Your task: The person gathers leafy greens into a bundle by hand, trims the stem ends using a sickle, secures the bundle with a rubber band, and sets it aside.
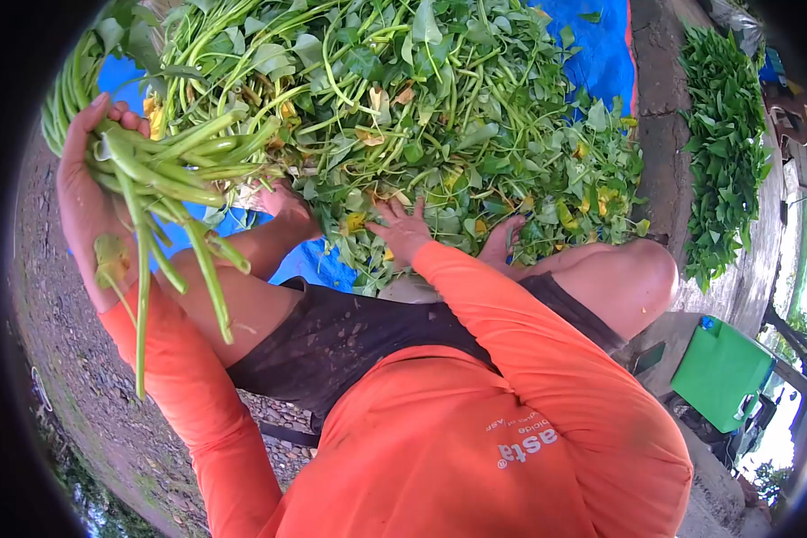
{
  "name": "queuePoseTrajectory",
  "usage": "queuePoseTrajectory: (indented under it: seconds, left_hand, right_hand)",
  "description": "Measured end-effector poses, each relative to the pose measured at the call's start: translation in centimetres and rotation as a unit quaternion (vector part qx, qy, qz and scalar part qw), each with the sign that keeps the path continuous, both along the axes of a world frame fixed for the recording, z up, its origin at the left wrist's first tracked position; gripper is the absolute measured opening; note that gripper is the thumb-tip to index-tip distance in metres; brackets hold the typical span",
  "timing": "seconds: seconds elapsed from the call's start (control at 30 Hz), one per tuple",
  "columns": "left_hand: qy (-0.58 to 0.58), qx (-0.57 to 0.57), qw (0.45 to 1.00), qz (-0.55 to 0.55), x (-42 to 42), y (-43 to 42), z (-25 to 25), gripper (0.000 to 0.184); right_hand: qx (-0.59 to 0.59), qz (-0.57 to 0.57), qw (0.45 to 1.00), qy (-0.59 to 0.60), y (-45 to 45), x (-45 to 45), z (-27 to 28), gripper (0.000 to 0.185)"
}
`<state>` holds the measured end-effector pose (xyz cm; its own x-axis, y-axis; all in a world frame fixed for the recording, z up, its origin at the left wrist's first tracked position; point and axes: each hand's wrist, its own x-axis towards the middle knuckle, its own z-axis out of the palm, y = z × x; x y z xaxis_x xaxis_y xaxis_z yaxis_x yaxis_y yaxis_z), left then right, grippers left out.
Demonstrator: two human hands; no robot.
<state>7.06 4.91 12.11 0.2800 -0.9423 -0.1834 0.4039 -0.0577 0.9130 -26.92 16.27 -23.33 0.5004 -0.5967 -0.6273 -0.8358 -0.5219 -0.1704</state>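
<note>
My left hand point(94, 206) is raised at the left, its fingers wrapped around a bunch of leafy green stems point(166, 166). The cut ends point right, a few long stems hang down, and the leafy tops bend away at the upper left. A yellowish leaf clings near my wrist. My right hand point(400, 230) rests at the near edge of a large heap of leafy greens point(403, 117), fingers spread on the leaves and holding nothing I can see. Yellow and brown leaves are mixed into the heap.
A blue tarp point(592, 54) lies under the heap. My bare legs and feet are around its near edge. To the right, bundled greens point(724, 152) lie in a row on a ledge. A green container point(722, 372) stands at the lower right. Gravel ground point(72, 359) is at the left.
</note>
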Motion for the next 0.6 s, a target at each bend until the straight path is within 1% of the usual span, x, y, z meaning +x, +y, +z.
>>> queuePoseTrajectory:
  seconds: [0.03,0.07,0.13,0.17,0.2,0.27,0.3,0.33,0.4,0.47,0.53,0.6]
  left_hand:
    - [0.022,-0.019,0.999,-0.032,0.2,0.1,0.3,0.017]
    - [0.047,-0.036,0.997,-0.046,-0.1,0.0,0.5,0.018]
    - [0.04,-0.018,0.999,-0.009,-0.7,-0.5,0.7,0.018]
    - [0.036,-0.015,0.999,0.008,-0.9,-0.8,0.9,0.018]
    - [0.033,0.0,0.999,0.002,-1.0,-1.2,1.1,0.018]
    - [0.03,-0.042,0.998,-0.044,-2.5,-1.6,0.9,0.017]
    - [0.025,-0.062,0.996,-0.066,-2.9,-1.8,0.8,0.017]
    - [0.019,-0.05,0.996,-0.064,-3.1,-2.2,0.7,0.017]
    - [0.026,-0.049,0.996,-0.075,-4.2,-2.1,0.9,0.018]
    - [0.022,-0.057,0.995,-0.077,-4.6,-1.9,1.0,0.018]
    - [0.011,-0.071,0.995,-0.071,-4.7,-1.5,0.9,0.018]
    - [0.018,-0.058,0.996,-0.067,-4.6,-1.0,1.1,0.018]
  right_hand:
    - [-0.018,0.017,1.0,0.01,0.4,-2.5,-1.2,0.104]
    - [-0.031,-0.009,0.999,0.026,0.6,-4.6,-1.8,0.1]
    - [-0.062,-0.061,0.995,0.056,1.0,-8.8,-2.5,0.093]
    - [-0.029,-0.099,0.994,0.046,0.2,-10.7,-3.4,0.083]
    - [0.003,-0.136,0.99,0.038,-0.7,-12.8,-4.3,0.074]
    - [-0.078,-0.226,0.963,0.122,-1.4,-17.6,-4.1,0.053]
    - [-0.034,-0.138,0.978,0.151,-3.0,-21.2,-5.7,0.039]
    - [-0.069,-0.153,0.976,0.141,-3.1,-21.7,0.4,0.032]
    - [-0.097,-0.154,0.973,0.14,-3.3,-25.8,2.6,0.031]
    - [-0.112,-0.105,0.95,0.271,-3.4,-29.2,5.2,0.03]
    - [-0.095,-0.151,0.938,0.296,-4.4,-34.0,9.0,0.031]
    - [-0.141,-0.125,0.932,0.309,-4.9,-38.9,13.8,0.036]
